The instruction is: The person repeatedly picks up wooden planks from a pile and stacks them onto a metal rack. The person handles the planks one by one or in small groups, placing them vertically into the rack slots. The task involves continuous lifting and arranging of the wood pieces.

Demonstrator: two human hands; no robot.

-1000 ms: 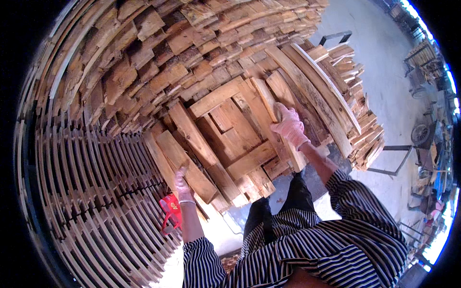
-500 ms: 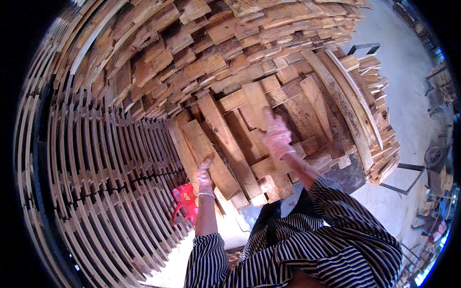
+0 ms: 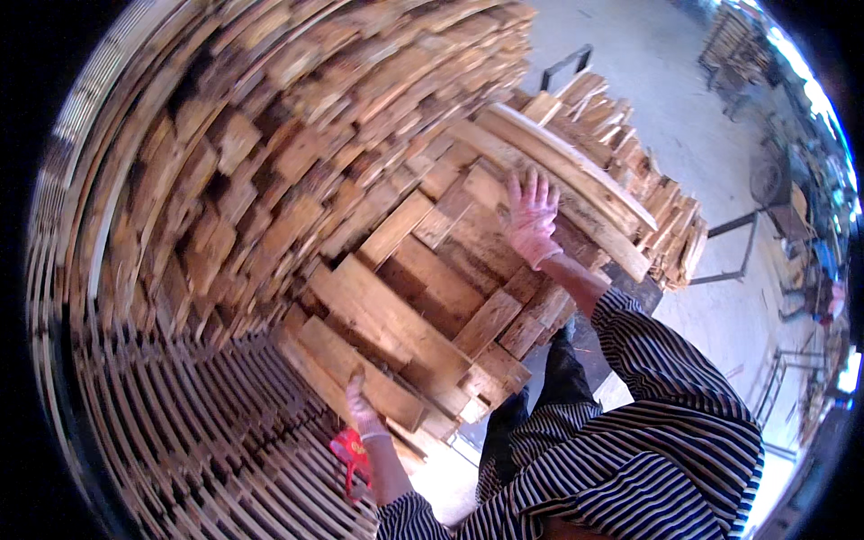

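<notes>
My right hand (image 3: 533, 220), in a pinkish glove, has its fingers spread over the far right part of a stack of rough wooden boards (image 3: 441, 283). It is beside the long curved slabs (image 3: 576, 166) and appears to hold nothing. My left hand (image 3: 362, 409), also gloved, lies with fingers stretched out against a short plank (image 3: 364, 369) at the stack's near left side. Beside that plank, a wider board (image 3: 387, 310) runs slantwise across the stack. Shorter pieces lie crosswise under and between these boards.
A tall pile of cut boards (image 3: 279, 153) rises behind and to the left. Racked rows of thin slats (image 3: 207, 432) fill the lower left. A red plastic stool (image 3: 351, 454) stands below my left hand. At the right are a black metal frame (image 3: 733, 252) and grey floor (image 3: 630, 54).
My view has turned, shifting the stack left and tilting it. My right hand has moved off a light board toward the long slabs, fingers now spread. My left hand stays at the same plank.
</notes>
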